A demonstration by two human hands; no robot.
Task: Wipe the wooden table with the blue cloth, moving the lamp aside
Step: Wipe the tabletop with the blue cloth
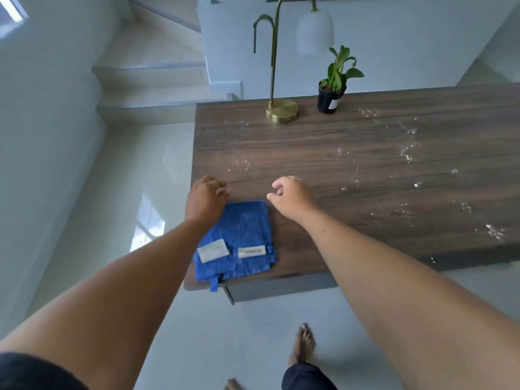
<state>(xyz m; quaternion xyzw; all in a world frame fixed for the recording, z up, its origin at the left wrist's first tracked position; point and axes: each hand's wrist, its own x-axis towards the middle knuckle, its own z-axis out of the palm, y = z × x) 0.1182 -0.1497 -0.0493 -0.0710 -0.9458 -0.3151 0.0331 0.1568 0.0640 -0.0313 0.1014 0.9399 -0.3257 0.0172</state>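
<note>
The blue cloth (236, 240) lies folded flat at the near left corner of the wooden worktop (351, 164), its lower hem and a loop tab overhanging the front edge, two white labels facing up. The left hand (204, 202) hangs over the cloth's far left corner, fingers curled downward, and holds nothing; whether it touches the fabric cannot be told. The right hand (292, 197) sits just beyond the cloth's far right corner, fingers loosely bent, its grip likewise empty. The lamp (281, 108) stands at the far edge on its brass base, just beside a potted plant (332, 94), both well apart from the hands. White crumbs and dust are scattered mainly across the right half of the worktop (a fainter patch lies just ahead of the hands). The step in hand appears to be taking up the cloth. Done well, one hand should gather it in a broad, flat hold, so the wipe draws the debris together and does not push it off the edge.
</note>
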